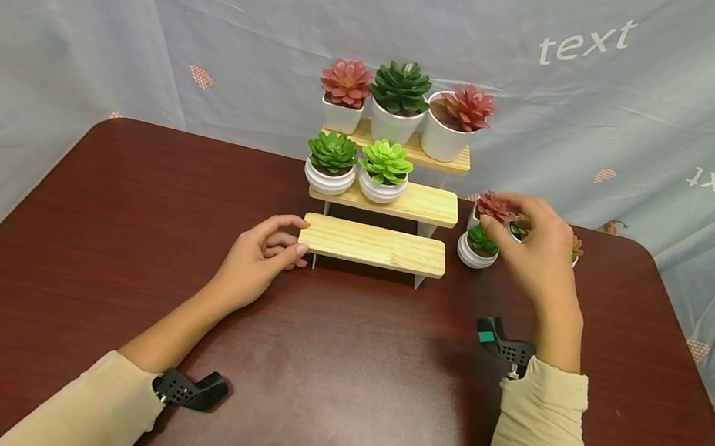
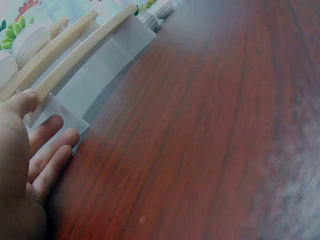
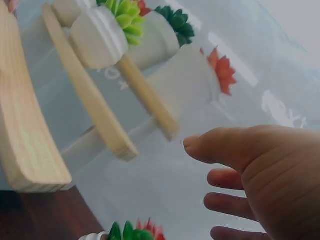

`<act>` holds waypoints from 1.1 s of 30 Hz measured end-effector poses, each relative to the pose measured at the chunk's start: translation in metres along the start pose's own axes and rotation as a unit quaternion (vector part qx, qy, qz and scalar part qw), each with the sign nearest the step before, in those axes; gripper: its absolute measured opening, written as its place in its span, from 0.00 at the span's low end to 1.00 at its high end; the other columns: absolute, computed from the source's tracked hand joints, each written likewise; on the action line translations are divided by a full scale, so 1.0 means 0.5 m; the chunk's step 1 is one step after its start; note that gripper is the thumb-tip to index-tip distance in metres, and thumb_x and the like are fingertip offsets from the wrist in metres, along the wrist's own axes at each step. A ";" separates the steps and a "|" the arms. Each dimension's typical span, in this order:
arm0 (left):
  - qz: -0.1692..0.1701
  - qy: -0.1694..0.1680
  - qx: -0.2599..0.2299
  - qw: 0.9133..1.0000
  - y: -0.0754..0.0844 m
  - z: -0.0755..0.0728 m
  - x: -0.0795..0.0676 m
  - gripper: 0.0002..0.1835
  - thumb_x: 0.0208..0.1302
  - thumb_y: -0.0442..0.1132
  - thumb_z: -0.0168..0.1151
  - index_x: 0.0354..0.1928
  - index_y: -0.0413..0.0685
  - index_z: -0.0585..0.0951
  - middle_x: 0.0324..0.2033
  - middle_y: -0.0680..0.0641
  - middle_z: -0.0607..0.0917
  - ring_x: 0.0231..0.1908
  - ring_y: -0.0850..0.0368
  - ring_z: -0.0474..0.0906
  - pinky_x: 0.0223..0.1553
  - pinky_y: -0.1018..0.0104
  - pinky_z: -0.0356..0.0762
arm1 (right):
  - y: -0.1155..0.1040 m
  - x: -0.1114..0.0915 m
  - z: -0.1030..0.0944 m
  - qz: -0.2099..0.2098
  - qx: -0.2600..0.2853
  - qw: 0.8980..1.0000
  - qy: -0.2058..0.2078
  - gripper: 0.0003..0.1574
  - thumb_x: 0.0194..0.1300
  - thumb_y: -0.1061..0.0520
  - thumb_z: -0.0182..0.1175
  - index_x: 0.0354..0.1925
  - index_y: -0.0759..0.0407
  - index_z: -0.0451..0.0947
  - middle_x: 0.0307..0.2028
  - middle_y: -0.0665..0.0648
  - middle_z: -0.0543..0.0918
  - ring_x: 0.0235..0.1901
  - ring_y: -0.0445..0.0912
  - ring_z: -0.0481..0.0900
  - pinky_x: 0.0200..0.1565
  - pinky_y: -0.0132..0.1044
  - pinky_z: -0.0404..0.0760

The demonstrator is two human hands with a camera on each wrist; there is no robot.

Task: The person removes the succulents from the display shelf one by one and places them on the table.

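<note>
A three-tier plant stand with light wooden shelves (image 1: 374, 243) and translucent supports (image 2: 95, 75) stands at the table's far middle. My left hand (image 1: 260, 258) holds the left end of its lowest shelf, thumb at the front corner and index finger at the back. Over the small potted succulents to the right of the stand hovers my right hand (image 1: 539, 248), its fingers apart with nothing between them. A green succulent (image 1: 482, 243) in a ribbed white pot and a red succulent (image 1: 492, 207) are nearest its fingertips. The hand partly hides other small pots behind it.
On the top shelf are a red succulent (image 1: 346, 85), a dark green one (image 1: 400, 89) and another red one (image 1: 470, 108), in white pots. A green succulent (image 1: 332, 153) and a lime one (image 1: 387, 161) occupy the middle shelf. A printed curtain (image 1: 234, 24) hangs behind the brown table (image 1: 328, 406).
</note>
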State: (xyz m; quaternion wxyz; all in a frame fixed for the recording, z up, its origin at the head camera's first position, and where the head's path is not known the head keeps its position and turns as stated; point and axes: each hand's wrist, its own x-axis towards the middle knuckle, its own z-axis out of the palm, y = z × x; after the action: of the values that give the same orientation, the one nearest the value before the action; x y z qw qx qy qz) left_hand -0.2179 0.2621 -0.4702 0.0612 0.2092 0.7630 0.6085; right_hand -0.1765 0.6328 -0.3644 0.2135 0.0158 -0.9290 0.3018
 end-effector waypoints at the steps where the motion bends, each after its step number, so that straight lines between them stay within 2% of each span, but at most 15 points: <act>1: 0.000 0.000 0.000 1.000 0.000 0.000 0.000 0.20 0.74 0.41 0.61 0.64 0.48 0.75 0.43 0.36 0.88 0.37 0.58 0.89 0.41 0.70 0.85 | -0.004 0.000 -0.002 -0.002 0.003 1.000 0.006 0.20 0.66 0.55 0.69 0.54 0.59 0.83 0.51 0.63 0.85 0.50 0.58 0.85 0.54 0.55 0.82; 10: 0.000 0.000 0.000 1.000 0.001 0.000 -0.001 0.20 0.74 0.41 0.61 0.64 0.48 0.75 0.43 0.36 0.88 0.37 0.58 0.89 0.41 0.70 0.85 | -0.033 -0.003 -0.023 -0.012 0.022 0.999 0.029 0.19 0.66 0.56 0.68 0.54 0.60 0.83 0.51 0.63 0.85 0.52 0.59 0.85 0.57 0.53 0.82; 15: 0.002 0.001 0.000 1.000 0.000 0.001 0.000 0.20 0.73 0.40 0.62 0.64 0.47 0.75 0.42 0.36 0.88 0.37 0.58 0.89 0.40 0.70 0.85 | -0.042 -0.004 -0.028 -0.033 0.019 0.998 0.044 0.17 0.66 0.58 0.68 0.53 0.60 0.84 0.50 0.62 0.86 0.52 0.55 0.85 0.57 0.50 0.83; 18: 0.006 0.003 -0.003 1.000 0.000 0.001 0.000 0.19 0.73 0.39 0.62 0.63 0.47 0.75 0.41 0.35 0.88 0.36 0.58 0.89 0.40 0.70 0.85 | -0.045 -0.004 -0.028 -0.042 0.016 0.998 0.049 0.17 0.66 0.57 0.68 0.52 0.60 0.84 0.50 0.60 0.87 0.52 0.52 0.85 0.57 0.44 0.83; 21: 0.006 0.003 -0.004 1.000 0.000 0.000 0.001 0.19 0.73 0.39 0.62 0.63 0.47 0.75 0.41 0.36 0.88 0.36 0.58 0.89 0.39 0.70 0.85 | -0.046 -0.004 -0.028 -0.049 0.013 0.997 0.052 0.17 0.66 0.57 0.69 0.52 0.59 0.85 0.49 0.59 0.87 0.50 0.52 0.86 0.56 0.31 0.82; 25: 0.004 0.002 -0.001 1.000 -0.002 0.000 0.001 0.19 0.73 0.40 0.62 0.63 0.48 0.75 0.41 0.36 0.88 0.36 0.59 0.89 0.40 0.70 0.85 | -0.050 -0.003 -0.026 -0.060 0.013 0.997 0.054 0.18 0.64 0.57 0.70 0.51 0.60 0.85 0.48 0.60 0.87 0.48 0.54 0.87 0.50 0.16 0.74; 33: 0.006 0.001 -0.001 1.000 -0.001 0.000 0.002 0.19 0.73 0.40 0.62 0.63 0.48 0.75 0.41 0.36 0.88 0.36 0.58 0.89 0.40 0.70 0.85 | -0.055 -0.003 -0.023 -0.065 0.014 0.996 0.053 0.17 0.64 0.57 0.70 0.52 0.60 0.85 0.47 0.60 0.87 0.44 0.55 0.87 0.47 0.15 0.72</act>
State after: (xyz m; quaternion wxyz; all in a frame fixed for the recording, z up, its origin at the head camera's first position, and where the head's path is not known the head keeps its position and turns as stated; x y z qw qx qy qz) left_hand -0.2189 0.2626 -0.4706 0.0569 0.2128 0.7614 0.6097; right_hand -0.1663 0.6167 -0.3416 0.2815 0.0633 -0.9091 0.3005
